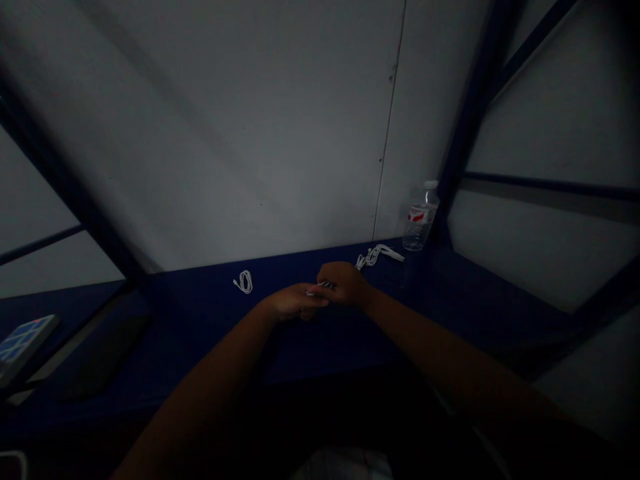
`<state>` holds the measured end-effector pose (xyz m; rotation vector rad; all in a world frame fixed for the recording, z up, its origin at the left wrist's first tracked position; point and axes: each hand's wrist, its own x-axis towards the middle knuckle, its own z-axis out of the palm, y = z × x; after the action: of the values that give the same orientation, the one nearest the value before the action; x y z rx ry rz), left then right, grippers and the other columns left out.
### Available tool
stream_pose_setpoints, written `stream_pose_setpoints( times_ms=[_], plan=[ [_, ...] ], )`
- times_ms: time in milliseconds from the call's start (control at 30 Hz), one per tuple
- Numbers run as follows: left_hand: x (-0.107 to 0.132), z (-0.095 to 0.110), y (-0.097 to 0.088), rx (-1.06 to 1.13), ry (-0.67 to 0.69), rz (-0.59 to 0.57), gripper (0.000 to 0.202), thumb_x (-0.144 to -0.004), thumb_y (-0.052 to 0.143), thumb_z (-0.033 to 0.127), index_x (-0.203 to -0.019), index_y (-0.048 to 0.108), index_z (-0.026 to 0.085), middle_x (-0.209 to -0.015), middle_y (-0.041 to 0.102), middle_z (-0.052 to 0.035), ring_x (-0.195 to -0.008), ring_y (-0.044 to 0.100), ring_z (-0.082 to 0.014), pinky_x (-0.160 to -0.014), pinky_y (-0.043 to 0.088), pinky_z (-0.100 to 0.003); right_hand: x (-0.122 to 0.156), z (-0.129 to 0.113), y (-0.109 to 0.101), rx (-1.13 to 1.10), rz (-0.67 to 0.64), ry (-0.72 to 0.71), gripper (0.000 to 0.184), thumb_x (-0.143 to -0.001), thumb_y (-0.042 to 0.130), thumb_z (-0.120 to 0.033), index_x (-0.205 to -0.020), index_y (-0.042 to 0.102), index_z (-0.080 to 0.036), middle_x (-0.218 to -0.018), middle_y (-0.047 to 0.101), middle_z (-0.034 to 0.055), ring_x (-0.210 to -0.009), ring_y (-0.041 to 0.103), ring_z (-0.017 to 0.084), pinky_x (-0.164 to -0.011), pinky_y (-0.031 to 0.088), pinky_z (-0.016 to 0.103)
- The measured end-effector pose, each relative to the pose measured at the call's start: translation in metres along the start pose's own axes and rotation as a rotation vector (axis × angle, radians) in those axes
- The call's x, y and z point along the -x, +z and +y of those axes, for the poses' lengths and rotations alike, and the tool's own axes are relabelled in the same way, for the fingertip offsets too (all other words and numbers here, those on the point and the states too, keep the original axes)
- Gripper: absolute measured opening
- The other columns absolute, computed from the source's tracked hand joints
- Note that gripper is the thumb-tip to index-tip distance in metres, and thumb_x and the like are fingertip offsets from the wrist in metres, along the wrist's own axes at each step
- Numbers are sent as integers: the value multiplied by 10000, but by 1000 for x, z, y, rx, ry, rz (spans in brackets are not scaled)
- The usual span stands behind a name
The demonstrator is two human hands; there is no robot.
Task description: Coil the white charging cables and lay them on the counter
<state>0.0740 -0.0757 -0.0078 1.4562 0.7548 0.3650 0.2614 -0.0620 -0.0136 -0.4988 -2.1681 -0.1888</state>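
Observation:
My left hand (295, 301) and my right hand (344, 283) meet above the dark blue table top (320, 347), fingers closed and overlapping. Between them shows a short bit of white cable (323, 285), mostly hidden by my fingers. A tangled white cable (375, 255) lies just beyond my right hand and may run into my grip, though I cannot tell. Left of my left hand rests a small white cable coil (244, 282), apart from both hands.
A plastic water bottle (421, 217) with a red label stands at the back right, against a pale wall (225, 133). Dark blue frame bars (475, 113) rise on both sides. A blue-and-white patterned card (23, 347) lies at the far left.

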Motion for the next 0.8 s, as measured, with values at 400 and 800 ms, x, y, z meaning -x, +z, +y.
stream_pose_setpoints(
  times_ms=[400, 800],
  plan=[
    [-8, -3, 6, -306, 70, 211, 388, -701, 703, 474, -860, 514, 174, -592, 466, 64, -452, 410, -69, -448, 312, -205, -3, 5, -1, -299, 227, 271, 418, -967, 379, -487, -738, 577, -199, -784, 556, 59, -786, 543, 184, -742, 441, 340],
    [-17, -7, 5, -777, 141, 497, 328, -709, 679, 324, -993, 648, 163, -865, 677, -56, -715, 595, -170, -637, 431, -252, -3, 0, 15, -238, -136, 504, 227, -960, 431, -384, -928, 559, -200, -761, 636, 12, -697, 596, 149, -639, 381, 257]
  ],
)
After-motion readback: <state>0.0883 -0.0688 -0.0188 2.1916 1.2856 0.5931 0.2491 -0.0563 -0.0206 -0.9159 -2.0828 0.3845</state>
